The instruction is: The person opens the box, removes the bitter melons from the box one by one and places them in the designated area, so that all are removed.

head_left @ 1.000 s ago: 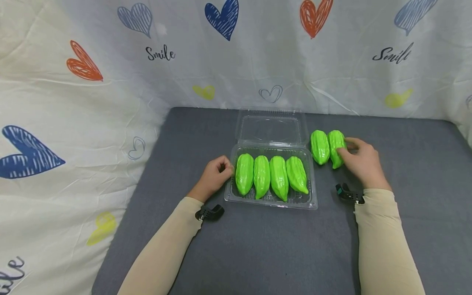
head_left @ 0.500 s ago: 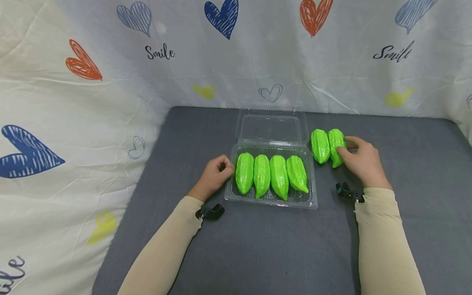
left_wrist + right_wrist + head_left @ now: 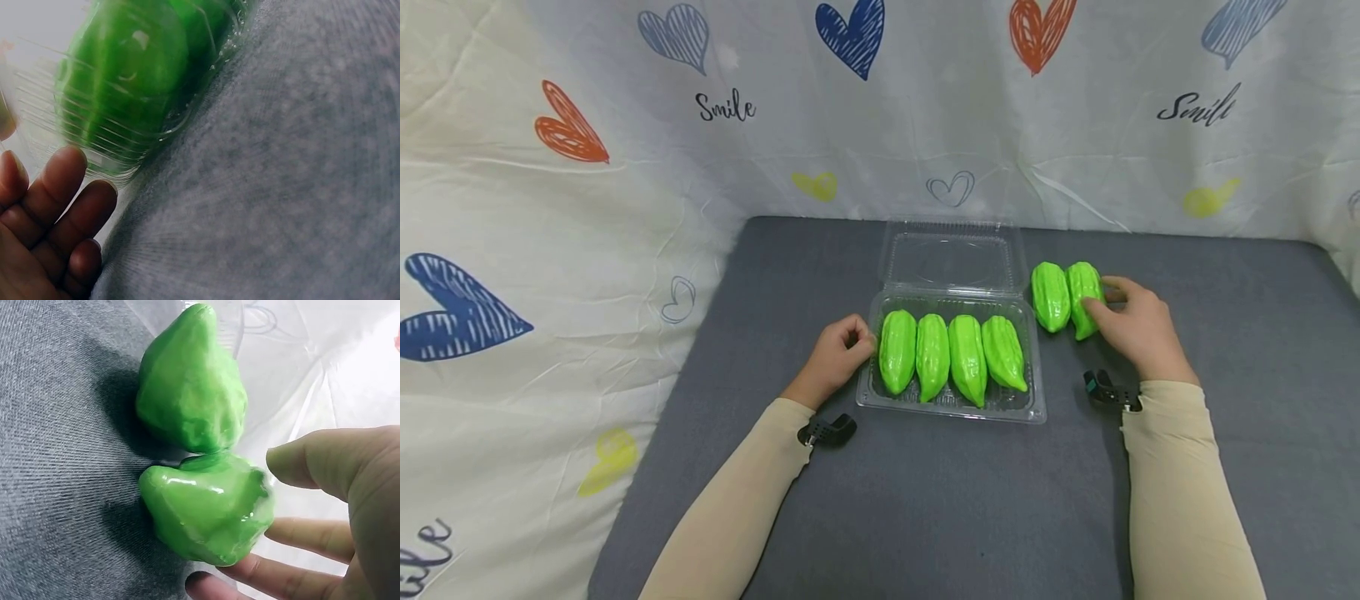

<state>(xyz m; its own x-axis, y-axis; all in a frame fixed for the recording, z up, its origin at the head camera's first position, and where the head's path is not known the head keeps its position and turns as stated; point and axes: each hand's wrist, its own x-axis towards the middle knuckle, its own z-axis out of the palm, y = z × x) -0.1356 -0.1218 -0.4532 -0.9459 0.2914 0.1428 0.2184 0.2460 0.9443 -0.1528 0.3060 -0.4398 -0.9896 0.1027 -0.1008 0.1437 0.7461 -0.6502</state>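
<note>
- One glossy bright-green gourd (image 3: pixel 1082 300), ribbed and tapering, perhaps moulded: on the table, right of the container, its narrow end toward the person.
- One right hand (image 3: pixel 1138 329), bare: I see thumb and fingers loosely spread about that gourd's outer side, fingers touching it, no closed grip showing. The spread seems to suit the gourd's rounded girth.
- One neighbouring gourd (image 3: pixel 1050 297), same green and form: lying alongside the first and touching it, just beside the container's right edge.
- One clear ribbed-plastic clamshell container (image 3: pixel 955 414): its hinged lid (image 3: pixel 953 258) folded back, away from the person, leaving the tray exposed.
- Four matching green gourds (image 3: pixel 967 358): in the tray, side by side, tapered ends toward the person, the rightmost slanting. I judge the parallel lie saves width.
- One left hand (image 3: pixel 838 354), bare: fingers curled at the tray's left wall, likely as a steadying stop. From my cameras I cannot tell whether the rim is pinched or merely touched.
- One grey cloth-covered table (image 3: pixel 925 517): beneath everything listed.
- One white curtain (image 3: pixel 880 142), printed with hearts: behind the table and down its left side.
</note>
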